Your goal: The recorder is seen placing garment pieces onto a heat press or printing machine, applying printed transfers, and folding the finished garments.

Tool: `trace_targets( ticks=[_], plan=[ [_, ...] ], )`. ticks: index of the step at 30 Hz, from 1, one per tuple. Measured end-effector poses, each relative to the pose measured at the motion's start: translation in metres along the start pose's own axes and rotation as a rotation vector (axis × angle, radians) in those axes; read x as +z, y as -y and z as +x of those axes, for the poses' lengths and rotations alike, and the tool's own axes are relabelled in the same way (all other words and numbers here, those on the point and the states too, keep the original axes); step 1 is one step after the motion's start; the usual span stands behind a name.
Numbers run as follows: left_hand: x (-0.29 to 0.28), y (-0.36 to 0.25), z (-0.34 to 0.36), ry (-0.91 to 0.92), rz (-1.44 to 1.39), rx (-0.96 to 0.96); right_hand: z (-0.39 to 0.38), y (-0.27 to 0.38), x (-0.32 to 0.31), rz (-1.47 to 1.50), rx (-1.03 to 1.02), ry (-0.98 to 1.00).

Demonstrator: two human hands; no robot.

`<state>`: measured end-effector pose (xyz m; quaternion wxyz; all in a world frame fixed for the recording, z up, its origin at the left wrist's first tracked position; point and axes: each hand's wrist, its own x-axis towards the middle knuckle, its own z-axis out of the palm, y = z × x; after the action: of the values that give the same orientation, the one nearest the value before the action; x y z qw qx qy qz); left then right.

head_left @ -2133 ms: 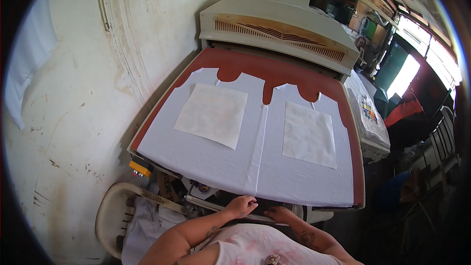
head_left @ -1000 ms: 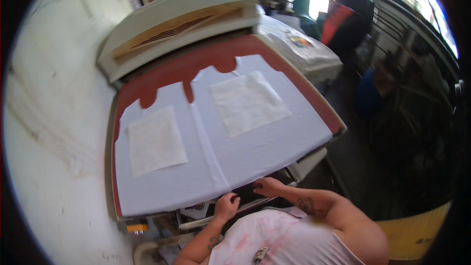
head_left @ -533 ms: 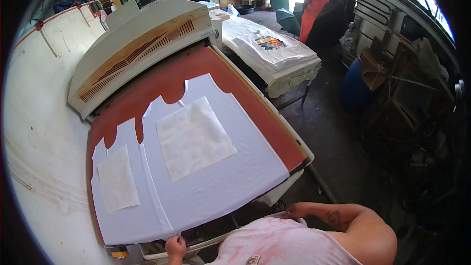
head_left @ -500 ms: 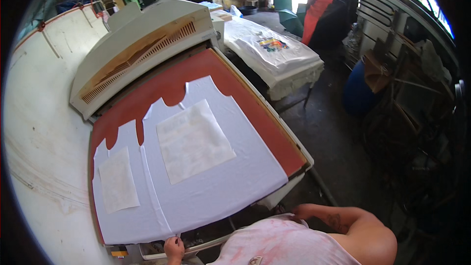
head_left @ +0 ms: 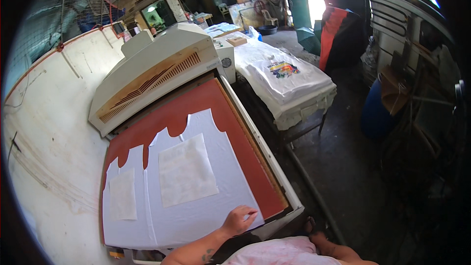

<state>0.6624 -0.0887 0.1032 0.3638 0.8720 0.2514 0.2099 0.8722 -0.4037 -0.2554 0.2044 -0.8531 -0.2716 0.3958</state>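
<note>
- One hand (head_left: 239,220) comes in from the lower edge on a bare forearm and lies at the near right corner of a white fabric panel (head_left: 196,186). From the picture alone I cannot tell if it is the left or the right hand.
- Its fingers (head_left: 250,213) are bent and drawn together at the edge of the cloth, like a pinch on the corner, but I cannot tell if the cloth is really gripped or only pressed.
- The other hand is not in view; only a bit of arm shows at the bottom right.
- The white fabric panel lies flat on the red-brown bed (head_left: 196,110) of a large heat press, with a curved cut at its far end.
- A paler rectangular sheet (head_left: 187,170) lies on the middle of this panel.
- A second white panel (head_left: 125,201) lies just beside it on the left, with a smaller sheet (head_left: 122,195) on top.
- Behind the bed stands the cream housing of the press (head_left: 157,73) with a long vent grille.
- To the right, well apart, a table (head_left: 294,113) holds a stack of white shirts (head_left: 282,76), the top one with a colourful print.
</note>
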Motion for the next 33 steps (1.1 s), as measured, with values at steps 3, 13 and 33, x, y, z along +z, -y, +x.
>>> trace_targets(
  ticks=[3,13,33],
  plan=[
    [0.056,-0.029,0.054,-0.031,0.065,0.119,0.021,0.004,-0.072,0.033,0.124,0.046],
    [0.168,-0.014,0.104,0.285,0.76,-0.156,0.146,-0.091,-0.198,-0.366,0.331,-0.045],
    [0.185,-0.022,0.107,0.08,0.718,-0.158,0.173,-0.083,-0.222,0.02,0.024,0.166]
  ],
)
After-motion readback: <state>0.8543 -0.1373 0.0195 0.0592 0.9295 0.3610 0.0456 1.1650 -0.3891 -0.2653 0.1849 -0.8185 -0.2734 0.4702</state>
